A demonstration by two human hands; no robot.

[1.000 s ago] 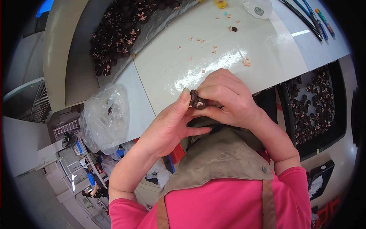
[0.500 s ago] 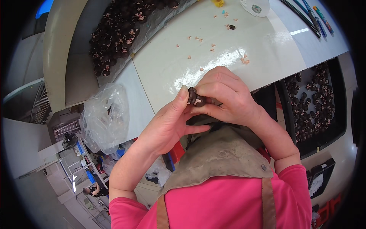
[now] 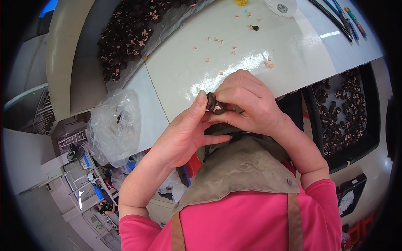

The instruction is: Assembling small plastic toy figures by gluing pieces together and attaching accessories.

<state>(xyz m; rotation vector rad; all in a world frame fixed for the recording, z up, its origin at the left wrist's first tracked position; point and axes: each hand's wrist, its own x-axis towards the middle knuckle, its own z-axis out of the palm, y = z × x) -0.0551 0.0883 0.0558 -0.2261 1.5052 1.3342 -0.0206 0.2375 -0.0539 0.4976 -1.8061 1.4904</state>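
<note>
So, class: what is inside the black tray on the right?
The black tray holds many small dark pieces with pink bits. Its near-left corner is hidden behind the right forearm.

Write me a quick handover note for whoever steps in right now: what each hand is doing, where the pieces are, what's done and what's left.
Left hand: thumb pressed against a small dark piece, steadying it.
Right hand: fingers closed over the same piece from the other side.
The piece is held just above the near edge of the white table.
Dark pieces fill the black tray at right; another heap lies at far left.
Pink scraps dot the table.
Which pile is finished cannot be told; the held piece is still in hand.
</note>
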